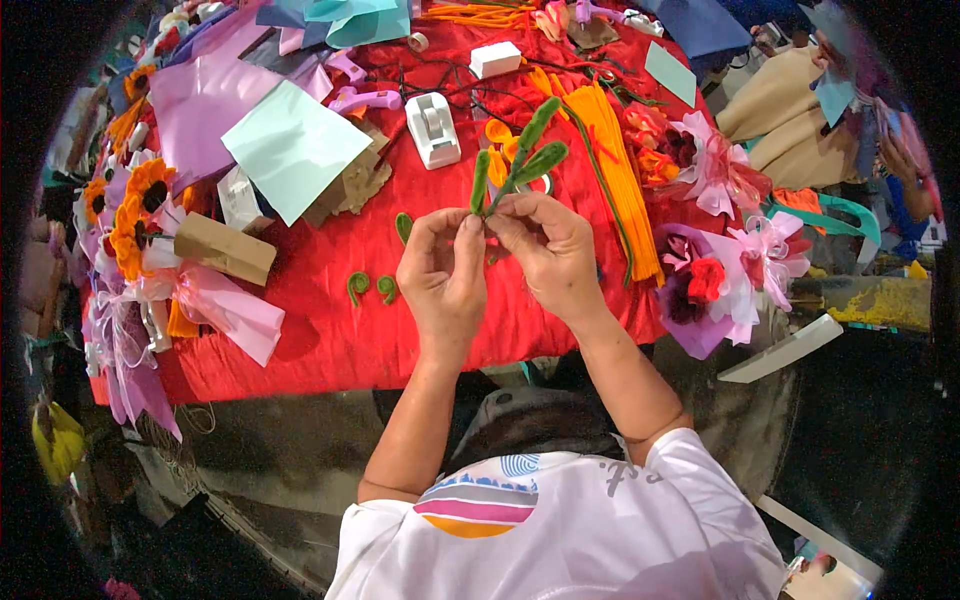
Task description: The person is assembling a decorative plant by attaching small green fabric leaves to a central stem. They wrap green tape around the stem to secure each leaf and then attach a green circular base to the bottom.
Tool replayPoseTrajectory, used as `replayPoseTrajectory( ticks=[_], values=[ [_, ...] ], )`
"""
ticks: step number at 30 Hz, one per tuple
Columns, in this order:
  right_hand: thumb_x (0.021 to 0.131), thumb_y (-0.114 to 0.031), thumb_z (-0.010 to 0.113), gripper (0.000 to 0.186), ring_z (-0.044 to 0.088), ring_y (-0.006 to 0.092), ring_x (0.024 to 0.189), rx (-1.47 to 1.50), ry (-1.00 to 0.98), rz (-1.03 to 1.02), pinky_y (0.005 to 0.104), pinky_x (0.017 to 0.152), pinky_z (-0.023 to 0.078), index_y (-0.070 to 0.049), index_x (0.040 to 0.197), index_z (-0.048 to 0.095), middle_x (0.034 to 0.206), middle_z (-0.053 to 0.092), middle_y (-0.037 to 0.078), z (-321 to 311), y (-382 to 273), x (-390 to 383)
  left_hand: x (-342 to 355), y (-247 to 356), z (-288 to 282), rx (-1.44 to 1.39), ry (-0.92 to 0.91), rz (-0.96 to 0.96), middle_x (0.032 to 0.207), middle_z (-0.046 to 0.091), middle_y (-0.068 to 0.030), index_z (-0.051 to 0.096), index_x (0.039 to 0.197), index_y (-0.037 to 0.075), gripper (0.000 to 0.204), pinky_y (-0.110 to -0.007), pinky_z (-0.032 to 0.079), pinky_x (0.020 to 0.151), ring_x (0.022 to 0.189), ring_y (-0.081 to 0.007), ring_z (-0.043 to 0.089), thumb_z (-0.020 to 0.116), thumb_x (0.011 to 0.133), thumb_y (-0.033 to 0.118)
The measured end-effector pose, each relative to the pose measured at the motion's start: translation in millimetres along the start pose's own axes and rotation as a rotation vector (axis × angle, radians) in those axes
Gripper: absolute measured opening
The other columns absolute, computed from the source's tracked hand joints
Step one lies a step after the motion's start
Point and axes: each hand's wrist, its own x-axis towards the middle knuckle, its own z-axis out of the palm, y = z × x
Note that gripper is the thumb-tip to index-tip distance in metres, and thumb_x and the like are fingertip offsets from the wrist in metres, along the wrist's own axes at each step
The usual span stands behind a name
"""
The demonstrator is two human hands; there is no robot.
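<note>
Green pipe-cleaner sprig (520,160) pinched by both hands' fingers (470,232), white tape dispenser (432,130) behind on red cloth (330,330).

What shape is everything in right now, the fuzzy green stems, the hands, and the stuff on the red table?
left hand: pinching the green stems' base.
right hand: pinching the same spot.
green pipe-cleaner stems: bunched, tips fanned upward.
green curls: coiled, loose on red cloth.
orange pipe cleaners: straight, bundled.
tape dispenser: standing untouched.
wrapped bouquets: finished, lying flat.

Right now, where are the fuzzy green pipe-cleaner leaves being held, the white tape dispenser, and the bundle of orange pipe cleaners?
Fuzzy green pipe-cleaner leaves (538,160), head view, on the right-hand looped leaf.
White tape dispenser (432,130), head view, on its top face.
Bundle of orange pipe cleaners (618,175), head view, on the middle of the bundle.
</note>
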Motion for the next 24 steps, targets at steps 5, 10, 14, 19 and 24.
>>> replayPoseTrajectory(
  ticks=[5,10,14,19,24],
  values=[
    [0.079,-0.002,0.059,0.007,0.057,0.0081,0.069,0.006,0.038,-0.004,0.0228,0.061,0.048,0.001,0.084,0.055,0.075,0.058,0.004,1.7,-0.8,1.4,1.7,-3.0,-0.4,-0.134,-0.001,-0.047,0.078,0.055,-0.0017,0.053,0.09,-0.002,0.008,-0.019,0.043,0.06,0.068,-0.0053,0.051,0.055,0.084,0.003],
    [0.078,0.0,0.06,0.008,0.057,0.0082,0.07,0.038,0.035,-0.006,0.0224,0.061,0.048,0.0,0.085,0.055,0.076,0.058,0.004,0.3,-2.1,2.1,6.5,-0.8,-5.9,-0.132,-0.066,-0.171,0.078,0.058,-0.003,0.056,0.088,-0.002,0.008,-0.021,0.046,0.061,0.069,-0.0072,0.054,0.056,0.083,0.003],
    [0.077,0.001,0.061,0.01,0.057,0.0084,0.071,0.067,0.034,-0.008,0.0216,0.06,0.047,0.0,0.085,0.055,0.078,0.057,0.004,-1.5,-1.4,2.8,12.6,0.8,-8.6,-0.314,-0.119,-0.294,0.078,0.059,-0.004,0.056,0.088,-0.002,0.008,-0.023,0.048,0.06,0.069,-0.0089,0.056,0.056,0.083,0.004],
    [0.077,0.001,0.061,0.01,0.057,0.0076,0.07,-0.029,0.021,-0.068,0.0214,0.059,0.046,-0.001,0.085,0.057,0.076,0.059,0.004,-5.7,1.0,3.2,15.0,-1.6,-13.4,-0.328,-0.167,-0.35,0.079,0.06,-0.0052,0.057,0.087,-0.002,0.007,-0.024,0.049,0.059,0.069,-0.0108,0.058,0.055,0.083,0.004],
    [0.076,0.001,0.061,0.01,0.057,0.0072,0.069,-0.08,0.021,-0.066,0.0215,0.06,0.046,-0.002,0.085,0.059,0.075,0.06,0.005,-7.2,0.2,3.1,17.5,3.9,-13.4,-0.348,-0.204,-0.348,0.079,0.06,-0.0051,0.057,0.087,-0.002,0.007,-0.026,0.052,0.06,0.072,-0.0112,0.059,0.054,0.083,0.004]
  ],
)
